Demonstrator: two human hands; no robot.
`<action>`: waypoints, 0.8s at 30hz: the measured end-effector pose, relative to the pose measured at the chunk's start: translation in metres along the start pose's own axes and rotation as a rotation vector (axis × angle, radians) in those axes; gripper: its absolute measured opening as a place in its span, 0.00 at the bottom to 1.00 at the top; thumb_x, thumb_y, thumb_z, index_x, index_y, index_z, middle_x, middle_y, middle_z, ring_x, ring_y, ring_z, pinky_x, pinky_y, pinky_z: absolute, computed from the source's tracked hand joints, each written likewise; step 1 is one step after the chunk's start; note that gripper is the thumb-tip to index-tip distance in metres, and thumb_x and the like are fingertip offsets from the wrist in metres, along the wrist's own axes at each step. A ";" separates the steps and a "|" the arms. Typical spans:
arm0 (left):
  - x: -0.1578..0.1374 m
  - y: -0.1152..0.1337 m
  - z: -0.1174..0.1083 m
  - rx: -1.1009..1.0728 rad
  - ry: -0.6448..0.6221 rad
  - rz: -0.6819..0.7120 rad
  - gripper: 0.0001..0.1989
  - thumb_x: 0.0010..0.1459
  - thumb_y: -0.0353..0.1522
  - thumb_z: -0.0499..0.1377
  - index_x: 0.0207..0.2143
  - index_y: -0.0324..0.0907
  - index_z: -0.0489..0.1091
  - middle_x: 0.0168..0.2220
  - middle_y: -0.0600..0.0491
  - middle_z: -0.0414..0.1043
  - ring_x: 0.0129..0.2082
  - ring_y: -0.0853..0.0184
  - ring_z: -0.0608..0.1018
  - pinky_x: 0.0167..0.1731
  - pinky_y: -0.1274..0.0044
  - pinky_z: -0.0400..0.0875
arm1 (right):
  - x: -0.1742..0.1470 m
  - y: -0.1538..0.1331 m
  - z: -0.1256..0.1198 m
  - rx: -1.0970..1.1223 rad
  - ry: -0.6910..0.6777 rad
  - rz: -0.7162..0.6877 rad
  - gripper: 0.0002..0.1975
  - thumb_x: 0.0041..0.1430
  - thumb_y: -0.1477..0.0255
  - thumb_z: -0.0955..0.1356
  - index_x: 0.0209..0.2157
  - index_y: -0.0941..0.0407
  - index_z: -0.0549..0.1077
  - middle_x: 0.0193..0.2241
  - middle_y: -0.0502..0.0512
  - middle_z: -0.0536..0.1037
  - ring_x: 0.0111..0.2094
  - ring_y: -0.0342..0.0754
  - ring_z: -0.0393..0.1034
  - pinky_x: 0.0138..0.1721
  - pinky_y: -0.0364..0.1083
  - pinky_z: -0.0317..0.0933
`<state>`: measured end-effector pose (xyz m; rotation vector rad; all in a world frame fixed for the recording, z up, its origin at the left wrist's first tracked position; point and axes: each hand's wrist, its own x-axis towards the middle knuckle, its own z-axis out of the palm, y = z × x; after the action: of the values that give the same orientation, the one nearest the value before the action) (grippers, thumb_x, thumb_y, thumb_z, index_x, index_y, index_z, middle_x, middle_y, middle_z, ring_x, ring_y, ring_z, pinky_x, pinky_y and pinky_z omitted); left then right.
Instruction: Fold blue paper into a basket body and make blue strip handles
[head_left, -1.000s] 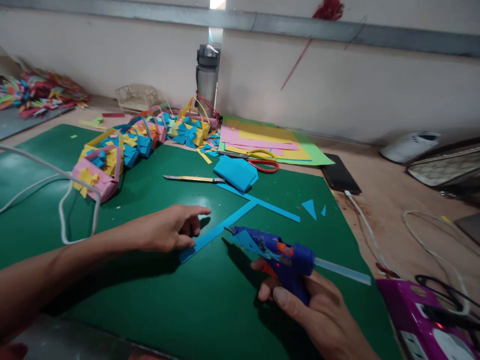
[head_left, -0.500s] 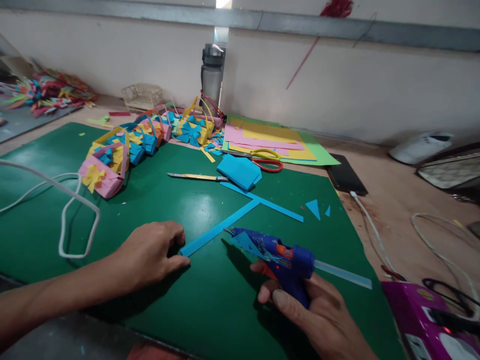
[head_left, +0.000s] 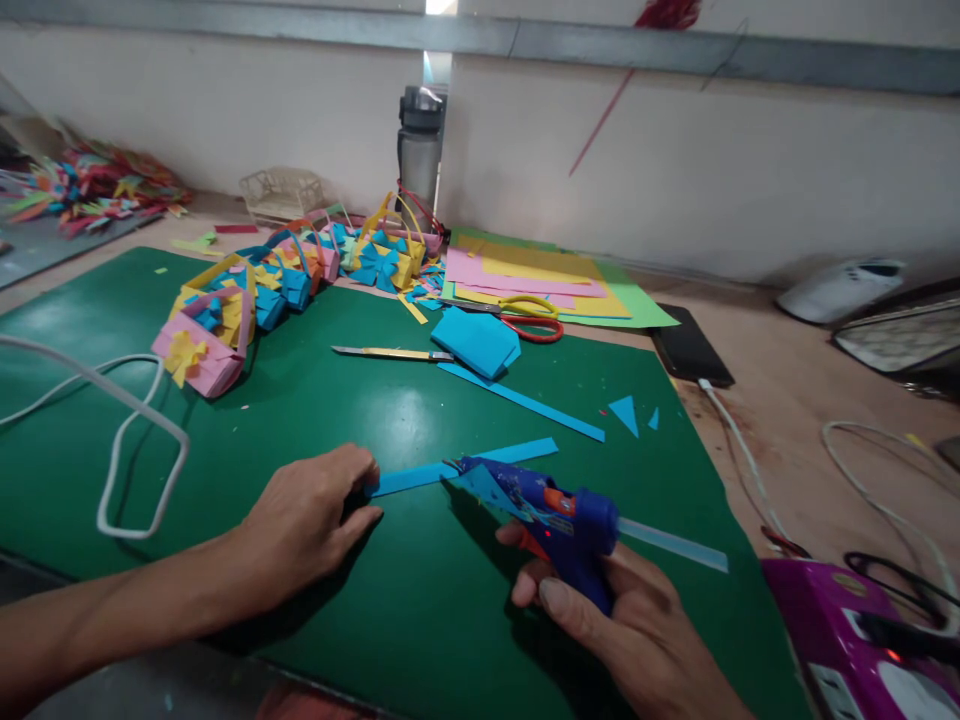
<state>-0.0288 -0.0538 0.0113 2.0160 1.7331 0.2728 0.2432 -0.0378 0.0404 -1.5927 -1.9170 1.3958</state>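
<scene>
My left hand (head_left: pixel 311 515) holds the near end of a blue paper strip (head_left: pixel 517 452) at its fingertips, low over the green mat (head_left: pixel 420 620). My right hand (head_left: pixel 600 610) is wrapped round the grip of a blue hot glue gun (head_left: pixel 536 495), fingers by its orange trigger. A translucent glue stick (head_left: pixel 675 545) juts from the back of the gun. The nozzle points left, over the middle of the strip; whether it touches cannot be made out. A second blue strip (head_left: pixel 525 400) lies farther off, beside a folded blue paper piece (head_left: pixel 476 340).
A craft knife (head_left: pixel 390 353) and scissors (head_left: pixel 536 325) lie beyond the strips. Small paper baskets (head_left: pixel 202 350) stand at left, near a white cable (head_left: pixel 184 440). Coloured sheets (head_left: pixel 555 270), a bottle (head_left: pixel 420 150), a phone (head_left: pixel 690 345) and a purple power strip (head_left: pixel 825 620) surround the mat.
The strip in my left hand has swung round; its far end came nearer and to the right, away from the second strip. The glue gun has shifted slightly left.
</scene>
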 end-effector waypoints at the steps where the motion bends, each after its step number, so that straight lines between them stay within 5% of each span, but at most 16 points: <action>1: 0.000 0.000 0.000 0.005 0.004 -0.009 0.03 0.56 0.33 0.52 0.33 0.43 0.61 0.29 0.54 0.67 0.28 0.66 0.69 0.28 0.75 0.59 | 0.000 0.000 0.000 -0.004 -0.001 0.003 0.19 0.54 0.54 0.63 0.28 0.52 0.77 0.43 0.55 0.77 0.44 0.53 0.70 0.46 0.50 0.65; 14: 0.009 -0.006 0.000 0.043 0.160 -0.020 0.07 0.57 0.35 0.52 0.37 0.42 0.60 0.25 0.58 0.62 0.23 0.69 0.66 0.24 0.77 0.58 | -0.001 0.001 0.001 0.043 0.030 -0.028 0.18 0.54 0.56 0.64 0.36 0.52 0.77 0.43 0.57 0.76 0.43 0.55 0.71 0.44 0.53 0.66; 19: 0.017 -0.016 -0.001 -0.058 0.230 0.052 0.15 0.58 0.34 0.52 0.47 0.41 0.60 0.24 0.59 0.61 0.23 0.70 0.66 0.25 0.79 0.60 | -0.002 0.002 -0.001 0.058 0.028 -0.030 0.17 0.54 0.55 0.64 0.31 0.52 0.78 0.41 0.56 0.77 0.42 0.53 0.71 0.43 0.50 0.67; 24: 0.024 -0.020 -0.002 -0.062 0.237 0.077 0.08 0.58 0.33 0.52 0.40 0.40 0.65 0.25 0.57 0.62 0.24 0.71 0.66 0.26 0.78 0.60 | -0.002 0.002 -0.001 0.047 0.050 -0.050 0.17 0.54 0.56 0.64 0.32 0.52 0.78 0.40 0.56 0.78 0.42 0.53 0.72 0.42 0.49 0.68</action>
<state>-0.0428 -0.0281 -0.0002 2.0774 1.7617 0.6056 0.2457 -0.0392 0.0404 -1.5326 -1.8690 1.3578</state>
